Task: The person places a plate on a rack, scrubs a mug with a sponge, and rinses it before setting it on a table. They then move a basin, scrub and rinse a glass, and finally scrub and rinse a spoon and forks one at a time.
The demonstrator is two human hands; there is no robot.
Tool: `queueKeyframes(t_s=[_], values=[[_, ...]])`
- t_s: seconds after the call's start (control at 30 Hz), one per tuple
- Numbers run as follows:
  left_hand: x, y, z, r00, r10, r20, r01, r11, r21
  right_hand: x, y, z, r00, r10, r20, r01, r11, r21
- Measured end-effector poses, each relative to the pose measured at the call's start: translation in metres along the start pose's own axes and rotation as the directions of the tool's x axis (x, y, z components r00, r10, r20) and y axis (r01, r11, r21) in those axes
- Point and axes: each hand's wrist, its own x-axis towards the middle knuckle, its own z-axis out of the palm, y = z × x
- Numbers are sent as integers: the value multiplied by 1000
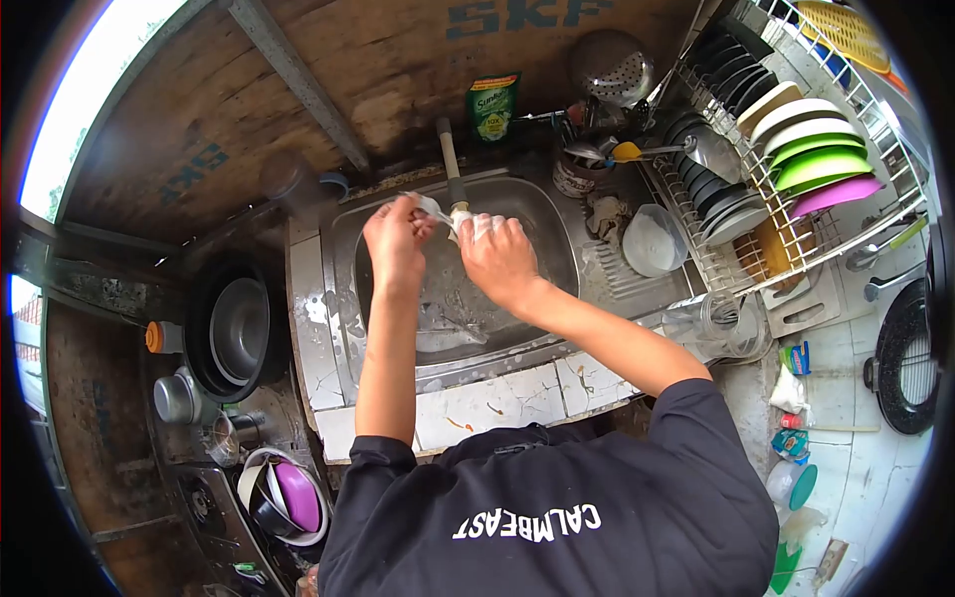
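Over the metal sink [542,224], both hands are raised close together near the tap [450,154]. My left hand [395,239] is closed, its thumb and fingers pinching a small pale, shiny spoon-like utensil [430,206] that points toward the other hand. White suds cover the fingers of my right hand [497,257], which curl just below the tap's end around something foamy; what it is I cannot tell. Water and bits of residue lie on the sink's bottom beneath the hands.
Right of the sink, a pale bowl [655,241] sits on the drainboard, near a utensil pot [574,179] and a loaded dish rack [741,284]. A green detergent pouch [493,107] stands behind. At left are a large black pan [199,343] and a basin of dishes [261,473].
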Motion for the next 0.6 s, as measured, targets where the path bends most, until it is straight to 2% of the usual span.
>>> queueKeyframes(t_s=[0.07, 0.13, 0.2, 0.23, 0.3, 0.37, 0.43, 0.47, 0.5, 0.53, 0.6], values=[[4, 17, -12, 1000, -30, 7, 30, 999, 18, -7, 1, -6, 999, -17, -28, 17, 1000, 4], [2, 17, -22, 999, -43, 15, 43, 999, 25, -12, 0, -21, 999, -30, 23, 30, 999, 17], [4, 17, -29, 996, -80, -44, 77, 995, -65, -20, 3, -22, 999, -22, 50, 21, 1000, 23], [8, 13, -37, 996, -91, -6, 90, 991, -102, -25, 6, -21, 998, -43, 40, 42, 999, 35], [12, 13, -50, 996, -85, -32, 79, 985, -156, -27, 21, -18, 997, -71, 21, 70, 997, 43], [28, 11, -80, 994, -75, -83, 51, 964, -262, -33, 39, -17, 999, -21, 32, 18, 995, 100], [31, 14, -102, 993, -59, -100, 38, 980, -194, -40, 67, -14, 978, 121, 169, -146, 979, 144], [27, 14, -109, 993, -58, -106, 42, 988, -149, -42, 85, -16, 938, 229, 260, -267, 956, 119], [22, 10, -118, 992, -59, -115, 41, 988, -149, -48, 105, -13, 870, 353, 344, -409, 906, 104], [18, 2, -130, 991, -105, -88, 97, 991, -92, -61, 131, -5, 833, 412, 369, -473, 877, 90], [14, -19, -152, 986, -155, -69, 153, 988, -34, -82, 173, 2, 691, 578, 433, -633, 774, -23]])
